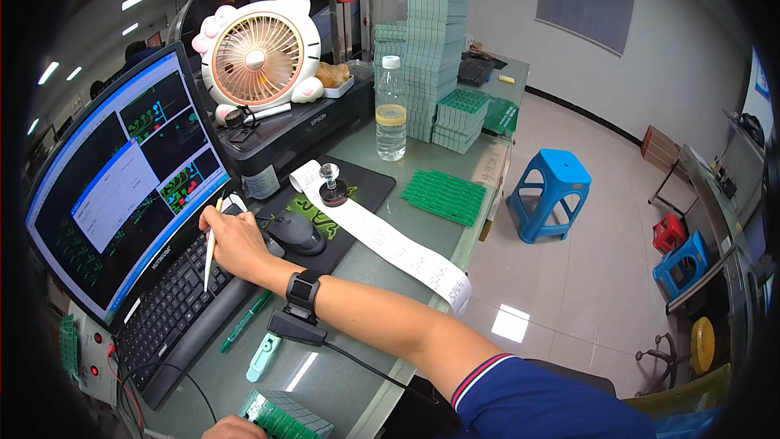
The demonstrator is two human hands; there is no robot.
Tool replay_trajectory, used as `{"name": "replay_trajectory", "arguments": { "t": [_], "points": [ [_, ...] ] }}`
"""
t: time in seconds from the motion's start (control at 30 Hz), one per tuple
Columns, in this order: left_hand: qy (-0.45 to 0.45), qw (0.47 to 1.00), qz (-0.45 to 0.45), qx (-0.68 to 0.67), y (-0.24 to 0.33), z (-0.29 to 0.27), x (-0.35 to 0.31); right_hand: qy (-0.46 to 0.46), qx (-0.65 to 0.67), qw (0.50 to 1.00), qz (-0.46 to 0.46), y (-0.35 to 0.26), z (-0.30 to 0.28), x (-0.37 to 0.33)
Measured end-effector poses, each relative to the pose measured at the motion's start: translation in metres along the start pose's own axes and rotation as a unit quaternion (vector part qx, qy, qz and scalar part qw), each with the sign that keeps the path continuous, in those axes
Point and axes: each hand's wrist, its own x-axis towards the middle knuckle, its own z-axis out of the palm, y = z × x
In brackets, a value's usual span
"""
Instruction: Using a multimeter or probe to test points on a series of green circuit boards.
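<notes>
This was an electronics workshop: stacked green circuit boards (435, 49) crowded the counter (357, 146) (beside a layout-showing monitor (122, 179)).

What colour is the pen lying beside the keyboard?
Green pen, lying on the desk; head view shows it best.

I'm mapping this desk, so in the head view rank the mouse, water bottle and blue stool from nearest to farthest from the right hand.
1. Mouse, just right of the right hand, on the black mat.
2. Water bottle, farther back on the desk.
3. Blue stool, off the desk, on the floor to the right.

A thin pale stick (210, 254) stands nearly upright over the black keyboard (175, 301). A stack of green boards (286, 419) lies at the desk's near edge.
</notes>
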Motion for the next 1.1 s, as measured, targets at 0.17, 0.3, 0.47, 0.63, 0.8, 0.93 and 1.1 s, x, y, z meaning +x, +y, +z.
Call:
{"name": "replay_trajectory", "arguments": {
  "t": [0.17, 0.3, 0.47, 0.63, 0.8, 0.93, 1.1],
  "points": [
    [0.003, 1.000, -0.002, 0.001, 0.0012, 0.0004, -0.0005, -0.001, 0.007, 1.000, -0.001, -0.0007, -0.0011, 0.0004],
    [0.002, 1.000, 0.013, 0.012, 0.0022, 0.0003, -0.0006, -0.008, 0.006, 1.000, -0.005, -0.0025, -0.0017, 0.0003],
    [-0.010, 1.000, 0.023, -0.002, 0.0013, 0.0014, 0.0039, 0.005, 0.008, 1.000, -0.011, 0.0009, 0.0005, -0.0005],
    [-0.008, 1.000, -0.010, -0.023, 0.0023, 0.0018, -0.0011, -0.025, 0.017, 1.000, 0.001, 0.0039, -0.0005, 0.0003],
    [-0.033, 0.996, -0.055, -0.058, 0.0044, -0.0034, -0.0036, -0.023, -0.034, 0.998, -0.039, 0.0036, -0.0035, 0.0009],
    [-0.031, 0.998, -0.036, -0.051, 0.0041, -0.0033, -0.0036, -0.044, 0.007, 0.999, -0.030, 0.0009, -0.0043, 0.0027],
    [-0.025, 0.997, -0.064, -0.023, -0.0001, -0.0039, -0.0055, -0.040, -0.022, 0.999, -0.026, -0.0007, -0.0019, 0.0020]
  ]
}}
